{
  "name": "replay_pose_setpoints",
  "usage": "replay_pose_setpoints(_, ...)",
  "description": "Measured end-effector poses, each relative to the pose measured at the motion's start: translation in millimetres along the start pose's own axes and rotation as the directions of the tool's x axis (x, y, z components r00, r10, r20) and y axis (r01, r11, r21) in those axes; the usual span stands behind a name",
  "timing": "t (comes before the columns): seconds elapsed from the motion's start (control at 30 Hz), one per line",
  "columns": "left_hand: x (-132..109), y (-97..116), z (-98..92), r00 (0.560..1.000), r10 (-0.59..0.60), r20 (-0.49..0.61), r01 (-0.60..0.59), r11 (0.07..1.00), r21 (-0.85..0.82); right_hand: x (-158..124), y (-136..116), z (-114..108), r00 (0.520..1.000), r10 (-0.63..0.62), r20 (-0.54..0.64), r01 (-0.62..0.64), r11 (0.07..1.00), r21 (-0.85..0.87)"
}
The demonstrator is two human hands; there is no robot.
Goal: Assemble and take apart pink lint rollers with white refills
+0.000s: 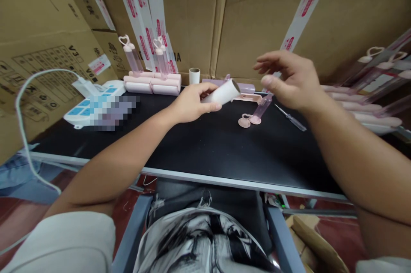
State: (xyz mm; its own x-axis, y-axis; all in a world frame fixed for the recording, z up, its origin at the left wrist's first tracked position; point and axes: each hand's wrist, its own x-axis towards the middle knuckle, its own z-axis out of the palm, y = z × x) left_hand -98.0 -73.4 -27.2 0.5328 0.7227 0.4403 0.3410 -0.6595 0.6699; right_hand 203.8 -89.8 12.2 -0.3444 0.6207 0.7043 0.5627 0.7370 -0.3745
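Observation:
My left hand (194,102) is closed around a white tube (224,93), tilted with its open brown-rimmed end toward the right. My right hand (287,79) hovers over the black table, thumb and fingers apart, with nothing visible in it. Just below and left of it lies a translucent pink-purple piece (263,109) with a round pink end. Beside that piece is a pink heart-loop cap (244,121). A light pink tray-like part (248,98) and a translucent purple part (244,87) lie behind the held tube. Another white tube (194,76) stands upright at the back.
A screwdriver (290,117) lies right of centre on the black table (205,148). Pink rolls (152,83) with heart-topped handles sit at the back left, and similar ones (362,103) at the right. A power strip (84,108) with a white cable is at left. Cardboard (189,16) walls the back.

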Motion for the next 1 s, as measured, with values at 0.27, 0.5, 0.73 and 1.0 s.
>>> replay_pose_setpoints(0.27,4,7,32.4,0.966,0.155,-0.206,-0.157,0.988,0.003,14,-12,3,0.966,-0.132,-0.221,0.160,0.980,0.115)
replay_pose_setpoints(0.5,-5,0,47.6,0.992,0.055,0.110,-0.088,0.945,0.316,20,95,-30,0.844,0.301,-0.444,-0.416,0.890,-0.186)
replay_pose_setpoints(0.73,-5,7,54.0,0.982,-0.056,0.181,-0.006,0.946,0.323,-11,174,16,0.730,0.594,-0.338,-0.655,0.750,-0.095)
replay_pose_setpoints(1.0,-3,5,53.6,0.960,-0.129,0.247,0.024,0.921,0.388,-4,167,26,0.752,0.625,-0.208,-0.655,0.745,-0.128)
